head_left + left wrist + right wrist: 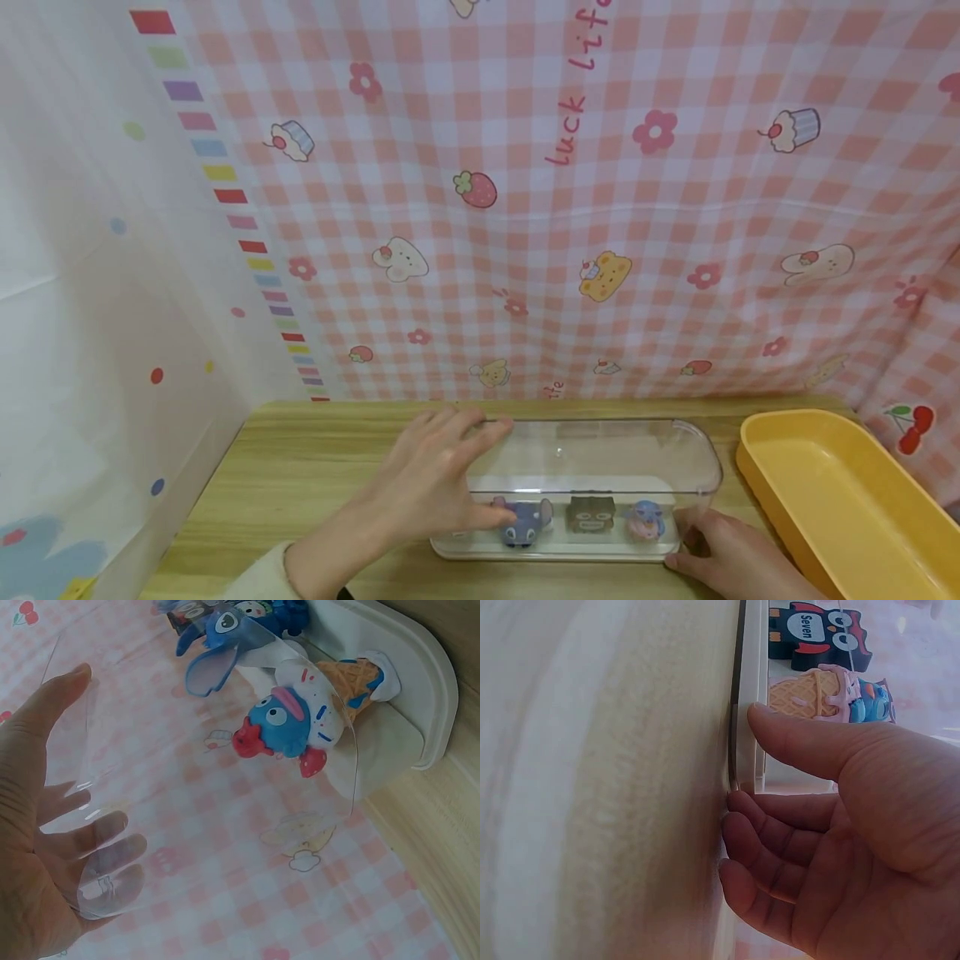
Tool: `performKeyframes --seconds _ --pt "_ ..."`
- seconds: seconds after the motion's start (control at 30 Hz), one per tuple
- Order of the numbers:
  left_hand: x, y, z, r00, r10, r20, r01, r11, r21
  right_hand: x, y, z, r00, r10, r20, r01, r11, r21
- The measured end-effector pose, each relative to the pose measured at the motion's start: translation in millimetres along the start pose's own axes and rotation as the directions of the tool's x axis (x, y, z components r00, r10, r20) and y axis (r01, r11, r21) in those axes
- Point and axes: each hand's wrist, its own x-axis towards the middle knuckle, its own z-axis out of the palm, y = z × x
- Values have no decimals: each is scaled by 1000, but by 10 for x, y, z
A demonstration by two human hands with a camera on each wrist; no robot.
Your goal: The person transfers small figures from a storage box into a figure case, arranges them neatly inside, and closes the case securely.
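Observation:
A long display box with a clear cover (600,454) and a white base (570,553) lies crosswise near the table's front. My left hand (431,479) grips the cover at its left end, thumb in front and fingers over the far side. In the left wrist view those fingers show through the plastic. At the box's right front corner my right hand (738,554) pinches the base, its thumb (802,735) on the rim and fingertips beneath. Inside stand a blue big-eared figurine (527,525), an owl figurine (817,634) and an ice-cream-cone figurine (810,694).
To the right, a yellow tray (765,483) stands beside the box, close to my right hand. Wood-grain tabletop (300,467) extends left of the box. A pink checked cloth (525,217) hangs behind, and a white dotted cloth (90,317) hangs at the left.

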Motion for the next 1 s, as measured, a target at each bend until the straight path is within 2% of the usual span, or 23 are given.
performKeyframes --seconds 0.37,0.63,1.0 --pt "-12 5 56 999 -19 27 19 1000 -5 -9 -4 21 999 27 -18 -27 1000 0" --pt "-26 7 94 999 -23 39 23 1000 0 -8 -3 14 1000 -2 -7 2 1000 -8" --pt "-48 12 167 999 -25 44 26 1000 -8 6 -25 17 999 49 1 -49 999 4"
